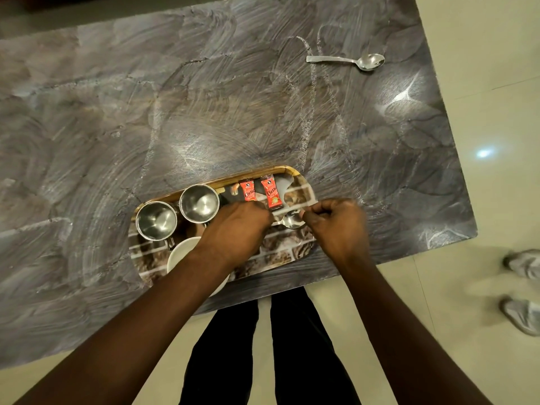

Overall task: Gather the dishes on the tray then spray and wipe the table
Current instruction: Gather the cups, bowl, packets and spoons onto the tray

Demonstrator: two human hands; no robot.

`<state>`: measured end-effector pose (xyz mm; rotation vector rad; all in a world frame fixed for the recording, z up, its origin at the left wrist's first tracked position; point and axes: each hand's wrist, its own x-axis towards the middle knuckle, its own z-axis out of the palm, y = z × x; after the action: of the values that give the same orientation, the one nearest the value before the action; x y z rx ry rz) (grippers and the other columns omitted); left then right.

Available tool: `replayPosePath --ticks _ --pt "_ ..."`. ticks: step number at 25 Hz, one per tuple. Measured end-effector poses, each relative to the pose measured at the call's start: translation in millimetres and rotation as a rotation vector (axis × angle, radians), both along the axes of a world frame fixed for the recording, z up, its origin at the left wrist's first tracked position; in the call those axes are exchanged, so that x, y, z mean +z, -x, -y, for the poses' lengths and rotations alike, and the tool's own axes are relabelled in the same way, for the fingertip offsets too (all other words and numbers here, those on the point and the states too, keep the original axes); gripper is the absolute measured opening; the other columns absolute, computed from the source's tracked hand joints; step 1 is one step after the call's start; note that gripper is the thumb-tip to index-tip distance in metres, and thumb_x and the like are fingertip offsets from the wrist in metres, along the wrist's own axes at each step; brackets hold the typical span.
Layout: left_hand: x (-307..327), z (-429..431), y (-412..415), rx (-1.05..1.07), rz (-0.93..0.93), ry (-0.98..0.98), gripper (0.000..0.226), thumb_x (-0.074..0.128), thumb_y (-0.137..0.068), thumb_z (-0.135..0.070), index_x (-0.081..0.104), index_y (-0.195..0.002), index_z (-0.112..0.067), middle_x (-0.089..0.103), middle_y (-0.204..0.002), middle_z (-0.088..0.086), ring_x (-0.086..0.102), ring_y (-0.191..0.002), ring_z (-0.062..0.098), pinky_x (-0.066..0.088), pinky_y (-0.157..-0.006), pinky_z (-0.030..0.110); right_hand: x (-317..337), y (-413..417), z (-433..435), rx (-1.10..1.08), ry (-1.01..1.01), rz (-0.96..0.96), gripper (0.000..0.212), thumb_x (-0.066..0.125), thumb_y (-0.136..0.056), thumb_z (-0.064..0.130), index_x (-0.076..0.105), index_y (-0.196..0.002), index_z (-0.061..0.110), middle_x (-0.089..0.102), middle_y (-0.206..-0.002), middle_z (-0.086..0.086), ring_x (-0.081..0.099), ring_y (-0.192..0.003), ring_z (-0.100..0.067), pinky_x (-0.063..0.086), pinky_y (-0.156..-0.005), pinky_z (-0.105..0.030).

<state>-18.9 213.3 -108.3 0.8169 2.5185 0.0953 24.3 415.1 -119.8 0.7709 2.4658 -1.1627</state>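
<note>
A patterned tray (pixel 304 188) with a wooden rim lies at the near edge of the grey marble table (pixel 204 97). On it stand two steel cups (pixel 156 220) (pixel 199 203), a white dish (pixel 181 252) partly under my left arm, and two red sachets (pixel 247 190) (pixel 271 192). A steel spoon (pixel 290 221) rests on the tray between my hands. My left hand (pixel 236 229) is closed over its handle end. My right hand (pixel 336 226) is curled into a fist just right of the spoon's bowl, with nothing visible in it. A second spoon (pixel 350 61) lies far right on the table.
The table's right edge and near corner (pixel 470 229) border a pale tiled floor. Another person's two grey shoes (pixel 523 264) (pixel 520 315) stand on the floor at the right. My legs in dark trousers (pixel 263 361) are below the table's near edge.
</note>
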Motion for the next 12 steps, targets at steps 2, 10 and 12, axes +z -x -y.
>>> replayPosePath --ticks 2,10,12 --pt "-3 2 -1 0.007 0.005 -0.037 0.013 0.07 -0.091 -0.017 0.079 -0.101 -0.014 0.076 -0.102 0.008 0.076 -0.093 0.033 0.056 -0.071 0.037 2 1 0 0.024 -0.01 -0.019 0.005 0.085 -0.088 0.019 0.084 -0.083 0.017 0.076 -0.068 0.01 0.069 -0.052 -0.002 0.046 -0.047 -0.012" --pt "-11 7 -3 0.048 0.029 -0.124 0.02 0.063 -0.097 -0.025 0.078 -0.107 -0.017 0.076 -0.105 0.005 0.075 -0.097 0.03 0.06 -0.078 0.039 2 0 4 0.009 0.017 -0.076 0.007 0.084 -0.088 0.014 0.079 -0.085 0.017 0.073 -0.071 0.012 0.068 -0.062 0.004 0.047 -0.056 -0.007" --pt "-11 7 -2 0.05 0.042 -0.128 0.018 0.064 -0.097 -0.025 0.078 -0.105 -0.016 0.075 -0.104 0.005 0.075 -0.096 0.03 0.059 -0.076 0.039 2 1 4 0.017 0.029 -0.058 0.007 0.083 -0.089 0.015 0.078 -0.086 0.018 0.073 -0.072 0.011 0.068 -0.064 0.004 0.049 -0.058 -0.01"
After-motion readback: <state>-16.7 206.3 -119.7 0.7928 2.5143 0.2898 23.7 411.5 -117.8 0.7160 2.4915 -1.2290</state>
